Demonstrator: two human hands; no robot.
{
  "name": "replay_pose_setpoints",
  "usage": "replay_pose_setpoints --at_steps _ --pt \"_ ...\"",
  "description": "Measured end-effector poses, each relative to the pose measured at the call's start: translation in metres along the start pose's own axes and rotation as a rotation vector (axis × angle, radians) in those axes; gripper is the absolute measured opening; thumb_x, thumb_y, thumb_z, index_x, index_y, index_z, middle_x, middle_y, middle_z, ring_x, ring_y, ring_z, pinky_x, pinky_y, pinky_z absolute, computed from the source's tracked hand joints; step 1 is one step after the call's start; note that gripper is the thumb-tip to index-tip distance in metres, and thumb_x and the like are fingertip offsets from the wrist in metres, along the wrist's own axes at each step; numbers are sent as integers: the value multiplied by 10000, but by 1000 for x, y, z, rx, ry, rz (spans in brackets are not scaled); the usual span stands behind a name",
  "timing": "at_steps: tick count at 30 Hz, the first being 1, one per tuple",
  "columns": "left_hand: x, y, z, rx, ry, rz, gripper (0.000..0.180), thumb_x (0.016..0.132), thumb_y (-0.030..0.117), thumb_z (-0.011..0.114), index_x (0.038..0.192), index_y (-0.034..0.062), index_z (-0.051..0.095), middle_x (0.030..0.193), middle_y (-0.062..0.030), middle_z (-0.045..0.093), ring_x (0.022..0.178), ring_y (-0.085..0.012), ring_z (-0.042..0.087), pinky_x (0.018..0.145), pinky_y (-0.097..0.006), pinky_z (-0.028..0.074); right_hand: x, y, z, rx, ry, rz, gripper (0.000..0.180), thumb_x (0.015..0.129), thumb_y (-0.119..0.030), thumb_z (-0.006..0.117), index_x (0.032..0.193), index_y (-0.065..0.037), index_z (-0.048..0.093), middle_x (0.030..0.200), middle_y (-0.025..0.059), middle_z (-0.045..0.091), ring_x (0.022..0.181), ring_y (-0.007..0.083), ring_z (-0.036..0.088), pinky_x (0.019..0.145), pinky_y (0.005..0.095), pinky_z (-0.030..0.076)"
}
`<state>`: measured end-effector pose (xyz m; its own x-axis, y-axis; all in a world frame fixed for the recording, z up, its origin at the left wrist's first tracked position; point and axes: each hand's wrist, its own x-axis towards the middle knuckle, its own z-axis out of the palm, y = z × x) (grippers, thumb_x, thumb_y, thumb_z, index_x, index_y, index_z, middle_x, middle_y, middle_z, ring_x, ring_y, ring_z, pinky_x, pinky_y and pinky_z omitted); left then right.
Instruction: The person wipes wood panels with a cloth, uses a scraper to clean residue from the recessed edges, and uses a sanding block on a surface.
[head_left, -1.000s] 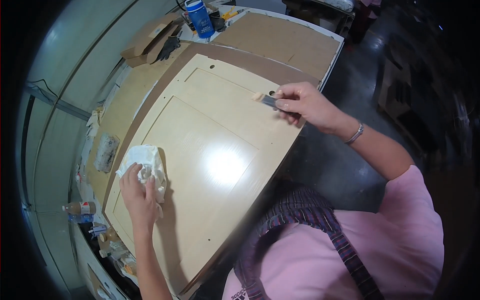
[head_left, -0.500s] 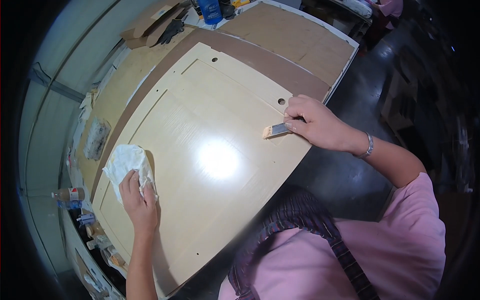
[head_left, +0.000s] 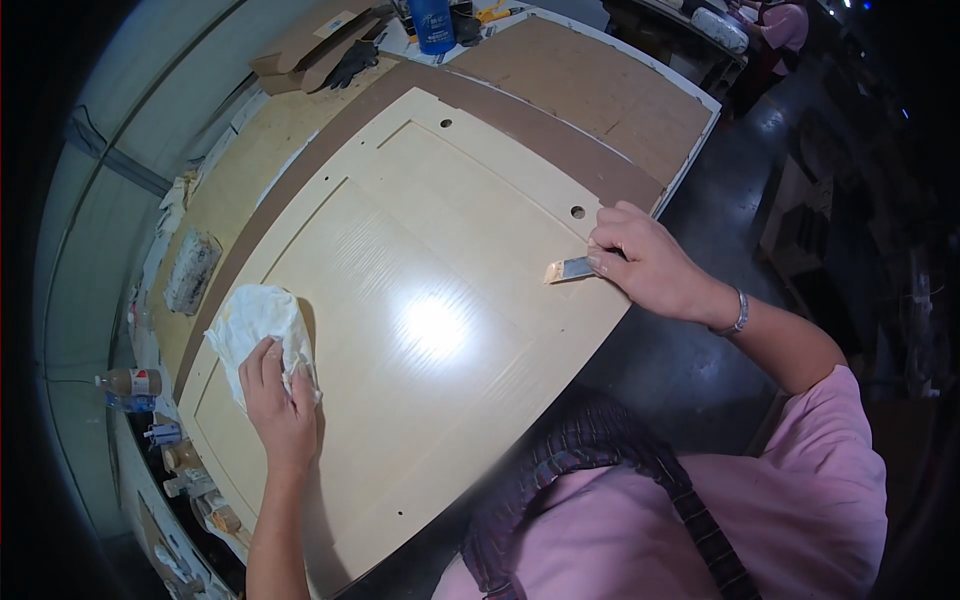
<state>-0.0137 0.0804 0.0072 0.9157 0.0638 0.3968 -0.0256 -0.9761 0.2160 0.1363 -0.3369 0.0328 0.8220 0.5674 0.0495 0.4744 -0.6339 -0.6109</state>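
A cream-coloured wooden panel (head_left: 440, 430) with shallow grooves and a few round holes lies flat before me. My right hand (head_left: 660, 262) pinches a putty knife (head_left: 577, 267) by its blade end. Peach-coloured putty sits on the blade's tip, which is at the panel's groove near the right edge, below a round hole. On the panel's left side my left hand (head_left: 277, 405) holds a crumpled white cloth (head_left: 258, 318), fingers pressed over it. The palm side of both hands is hidden.
Under the panel is a brown board (head_left: 400, 85). Behind it stand a blue container (head_left: 432, 28), a dark glove (head_left: 352, 63) and a cardboard box (head_left: 310, 55). A wrapped bundle (head_left: 193, 273) and bottles (head_left: 135, 382) lie left. Another person (head_left: 780, 35) works far right.
My right hand and the putty knife have shifted slightly right along the panel. The left hand stays on the cloth. The whole view has turned a little.
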Motion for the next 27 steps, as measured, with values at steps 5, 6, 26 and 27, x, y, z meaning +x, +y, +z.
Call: replay_pose_setpoints --at_steps 5,6,26,27 --pt "0 0 1 9 3 10 340 879 104 582 1181 -53 581 1253 -221 567 1157 -401 518 1005 -457 416 -2 0 6 -12 60 -4 193 877 -117 590 734 10 558 805 121 529 833 280 481 761 393 417" --pt "0 -1 2 9 6 10 340 879 104 583 1181 -53 582 1254 -220 567 1158 -399 518 1005 -456 417 -2 4 9 2 82 -14 183 869 -107 606 739 6 543 791 110 512 819 270 470 742 381 407" --pt "0 -1 -4 27 -16 2 371 868 120 606 1208 -29 591 1263 -201 572 1166 -383 521 1005 -448 420 -6 -3 -10 447 196 37 119 883 -72 633 823 19 681 779 50 528 768 168 484 717 301 387" --pt "3 1 -4 57 -24 15 378 867 121 607 1215 -24 591 1271 -199 569 1169 -382 519 1001 -449 421 -9 -12 -14 624 209 90 128 901 -71 632 850 27 696 784 32 517 771 141 475 721 280 381"
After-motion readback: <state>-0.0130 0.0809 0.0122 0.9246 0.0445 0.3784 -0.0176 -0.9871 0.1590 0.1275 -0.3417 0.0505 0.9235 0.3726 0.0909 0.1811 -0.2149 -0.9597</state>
